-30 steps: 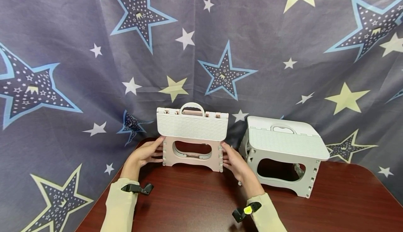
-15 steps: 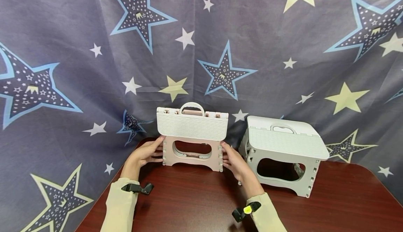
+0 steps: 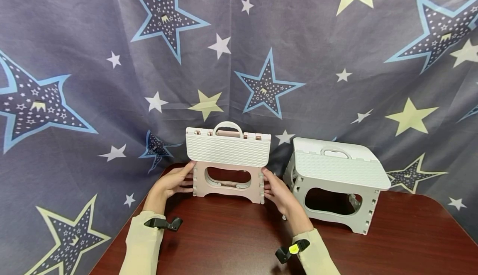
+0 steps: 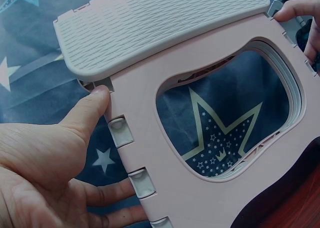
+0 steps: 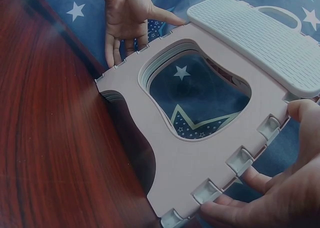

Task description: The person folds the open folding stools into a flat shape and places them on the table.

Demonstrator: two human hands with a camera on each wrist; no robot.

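A folded step stool (image 3: 228, 150) with a white woven-texture top, white carry handle and pink leg panel stands upright on the table in the head view. My left hand (image 3: 174, 182) grips its left side edge, thumb (image 4: 92, 108) just under the top and fingers lower on the hinged edge. Opposite it, my right hand (image 3: 279, 193) holds the right edge likewise; in the right wrist view its thumb (image 5: 300, 109) lies below the top and the fingers reach behind the hinges. An oval opening pierces the pink panel, showing folded layers inside.
To the right, a second, unfolded white step stool (image 3: 341, 169) stands on its legs, close beside my right forearm. Both stools rest on a dark red wooden table (image 3: 224, 233). Behind hangs a grey-blue star-patterned cloth (image 3: 317, 30), near the folded stool's back.
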